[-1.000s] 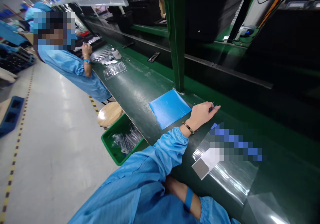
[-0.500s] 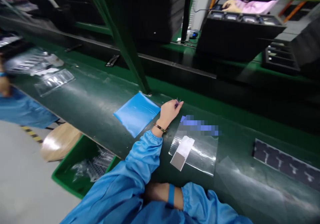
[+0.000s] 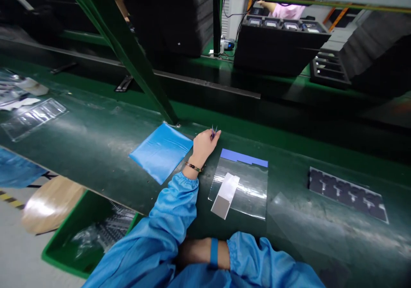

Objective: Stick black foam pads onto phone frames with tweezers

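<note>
Near the middle of the frame, my left hand [image 3: 203, 146] keeps a narrow grip on slim purplish tweezers [image 3: 212, 130], two fine points standing slightly apart. On the tabletop [image 3: 105, 159], a smooth, faintly creased blue sheet [image 3: 160, 153] lies just left; lower right, a white-and-grey card [image 3: 225, 196] overlaps glossy clear film [image 3: 252, 193] topped with a violet strip [image 3: 244, 157]. My right hand is hidden; its grip I cannot tell.

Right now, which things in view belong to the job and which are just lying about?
Likely in use:
tweezers, apparently, in the left hand
blue sheet beside it
clear sheet
card partly over that

Likely just lying about:
clear tray
green bin
round wooden seat
</note>
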